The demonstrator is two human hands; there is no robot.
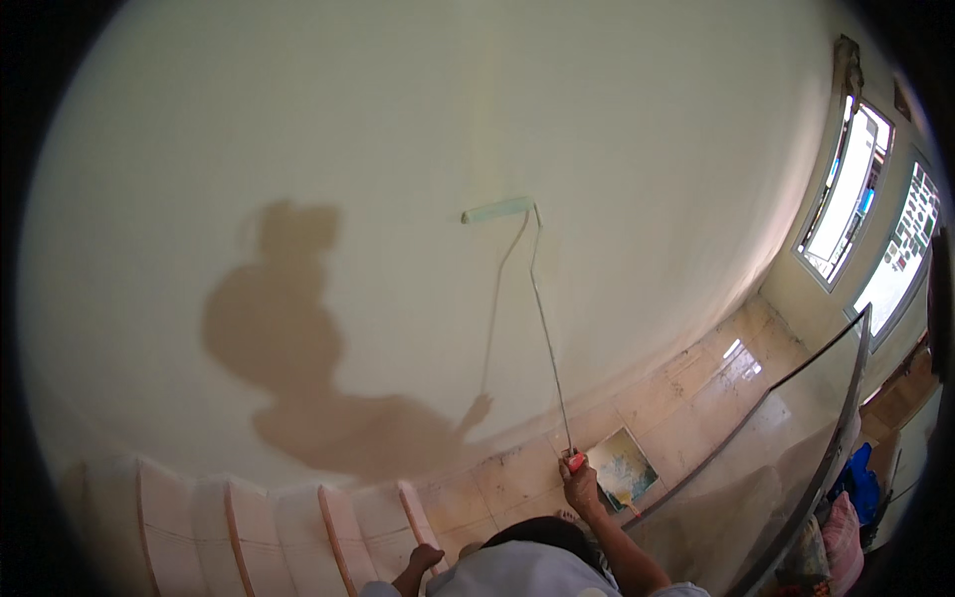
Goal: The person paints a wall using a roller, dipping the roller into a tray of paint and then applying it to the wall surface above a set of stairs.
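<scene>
My right hand [580,483] is closed around the red handle of a long-framed paint roller [496,210]. Its pale green sleeve lies against the cream wall [403,134], up and left of the hand. Beside my right hand, on the floor, stands a paint tray [623,463] with pale paint and a paintbrush [628,504] at its near edge. My left hand [426,557] is low in the picture, at the edge of a stair step [418,515]; its fingers are partly hidden, and whether it grips anything cannot be told.
Stair steps with reddish-brown edges [336,537] run along the lower left. A dark-edged railing or partition [791,515] curves along the right of the tiled floor [671,388]. Windows [847,194] are at the far right. A blue item [858,485] and pink cloth [843,541] lie beyond the partition.
</scene>
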